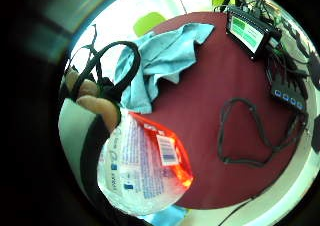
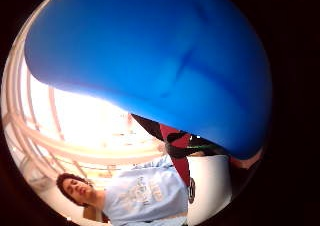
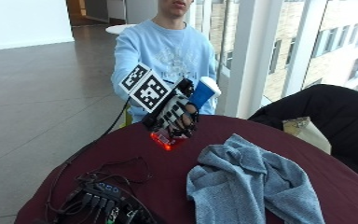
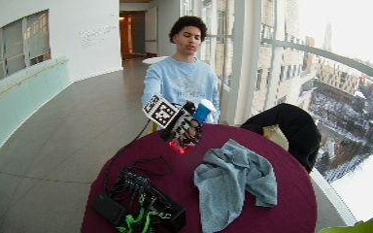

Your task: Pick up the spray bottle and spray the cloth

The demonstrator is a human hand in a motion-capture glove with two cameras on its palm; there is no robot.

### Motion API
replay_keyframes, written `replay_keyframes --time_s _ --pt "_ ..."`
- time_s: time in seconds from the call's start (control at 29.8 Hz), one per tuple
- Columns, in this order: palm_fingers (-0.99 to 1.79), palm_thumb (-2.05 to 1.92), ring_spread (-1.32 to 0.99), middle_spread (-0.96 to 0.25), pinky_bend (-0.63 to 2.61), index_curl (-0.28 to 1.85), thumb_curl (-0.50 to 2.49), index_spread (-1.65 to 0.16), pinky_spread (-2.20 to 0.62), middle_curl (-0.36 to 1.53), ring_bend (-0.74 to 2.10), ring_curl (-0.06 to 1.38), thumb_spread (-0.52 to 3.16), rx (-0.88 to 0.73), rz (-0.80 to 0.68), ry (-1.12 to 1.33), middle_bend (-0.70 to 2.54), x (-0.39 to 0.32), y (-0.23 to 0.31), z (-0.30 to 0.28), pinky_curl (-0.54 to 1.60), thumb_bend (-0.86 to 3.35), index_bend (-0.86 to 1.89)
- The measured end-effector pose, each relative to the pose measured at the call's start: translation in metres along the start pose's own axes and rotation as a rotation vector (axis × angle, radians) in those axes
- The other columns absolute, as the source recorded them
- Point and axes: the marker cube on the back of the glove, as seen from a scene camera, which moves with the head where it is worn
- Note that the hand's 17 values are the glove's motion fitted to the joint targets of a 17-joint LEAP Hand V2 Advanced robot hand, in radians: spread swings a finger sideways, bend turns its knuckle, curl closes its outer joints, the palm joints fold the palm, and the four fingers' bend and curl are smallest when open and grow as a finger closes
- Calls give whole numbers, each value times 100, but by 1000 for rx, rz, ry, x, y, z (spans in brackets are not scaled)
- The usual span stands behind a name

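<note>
A person holds a spray bottle in the air above the round maroon table (image 3: 141,163). Their gloved right hand (image 3: 176,114) grips it round the middle. The bottle's blue and white head (image 3: 203,91) sticks out above the hand, and its red and clear base (image 3: 165,139) shows below. In the thumb side palm view the blue head (image 2: 165,61) fills most of the picture. The little finger side palm view shows the bottle's labelled body (image 1: 142,166) close to the palm, with bare fingertips (image 1: 97,106) beside it. A crumpled light blue cloth (image 3: 253,182) lies on the table, to one side of the hand.
Black boxes with cables (image 3: 101,198) sit at the table's edge on the camera's side. A black cable loop (image 1: 245,131) lies on the tabletop. A dark coat (image 3: 328,116) hangs over a chair beside the table. Windows stand behind the person.
</note>
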Motion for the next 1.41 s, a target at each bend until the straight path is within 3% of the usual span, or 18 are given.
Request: replay_keyframes --time_s 0.64,1.41 --pt "118 84 -6 -7 42 28 50 -21 -7 46 51 39 95 -214 195 242 38 -8 -34 16 40 -2 11" --pt "118 82 -5 -6 43 30 52 -20 -7 46 53 39 97 -257 239 330 40 -18 -39 24 39 -2 12"
